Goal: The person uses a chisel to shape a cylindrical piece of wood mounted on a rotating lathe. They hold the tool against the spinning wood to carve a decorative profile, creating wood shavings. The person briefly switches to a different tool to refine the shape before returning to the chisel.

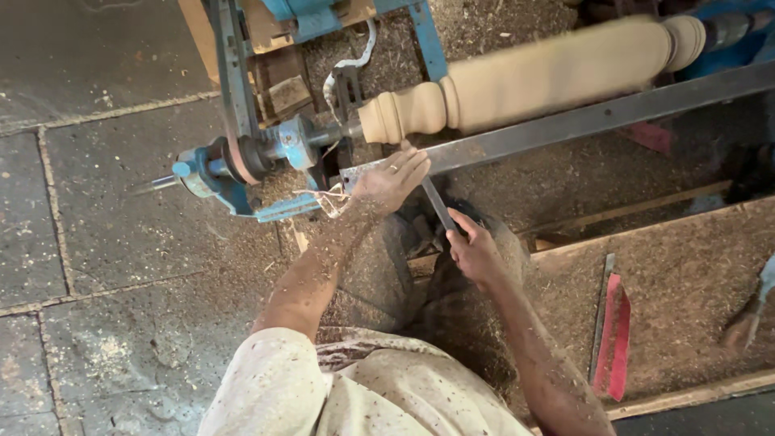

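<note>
The scene is lit by soft, even daylight, and no harsh shadows or glare are cast. The turned wooden spindle (533, 77) is smeared by motion blur (its surface detail is lost). Sharper focus is held on the stone floor (97, 242) at left, while slight softness is seen towards the right edge.

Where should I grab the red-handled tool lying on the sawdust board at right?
Take the red-handled tool by its red handle, coming from above: it lies flat and nearly upright in view, metal blade beside it, the handle's long sides free of the right hand.
</note>
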